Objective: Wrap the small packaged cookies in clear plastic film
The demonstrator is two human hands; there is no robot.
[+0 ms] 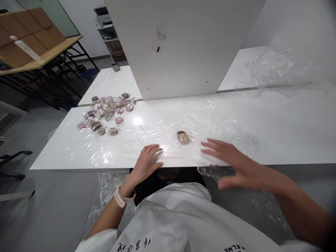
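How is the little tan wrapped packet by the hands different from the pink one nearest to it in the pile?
Colour: the tan packet has a darker brown part, while the pink packet looks pink all over.
Place: the tan packet sits alone, near the left hand and right hand; the pink packet lies at the pile's edge.
Both have clear, shiny wrapping and are on the white table.

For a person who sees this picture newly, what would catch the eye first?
Probably the cluster of wrapped pink and brown pieces on the left of the white table. Next, a wrapped yellowish piece lying apart, between and slightly beyond the open left hand and right hand.
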